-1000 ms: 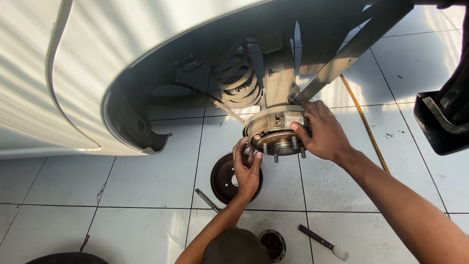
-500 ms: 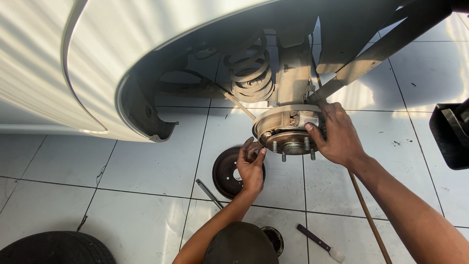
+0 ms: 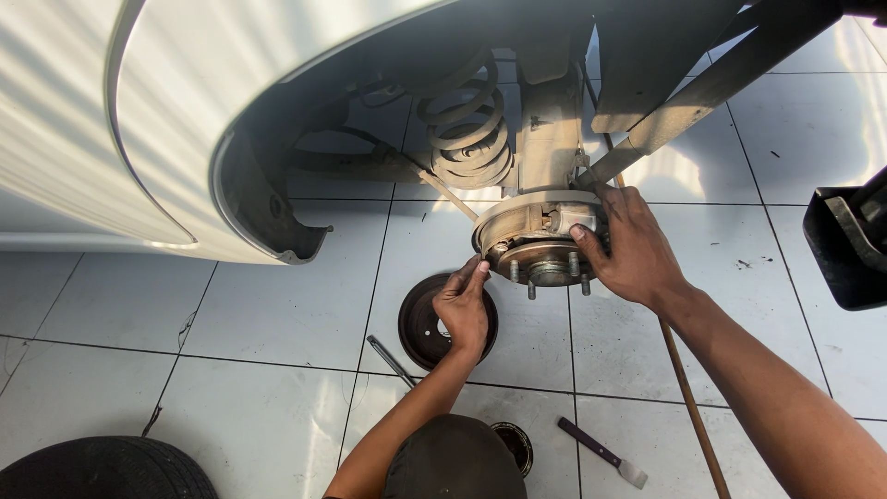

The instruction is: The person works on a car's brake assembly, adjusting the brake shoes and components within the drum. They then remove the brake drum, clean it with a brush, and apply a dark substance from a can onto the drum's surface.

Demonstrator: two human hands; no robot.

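- Nearest to us, a small round tin point(image 3: 514, 444) and a brush point(image 3: 602, 453) lie on the tiled floor point(image 3: 277, 314); we see no label or sign.
- Our left hand point(image 3: 462, 310), fingers curled, touches the lower edge of the wheel hub point(image 3: 545, 263), above the brake drum point(image 3: 420, 323) (lying flat).
- Our right hand point(image 3: 633, 245) grips the hub's brake assembly with spread fingers; they could be pinched if a part slips.

Head view, steeply down, near
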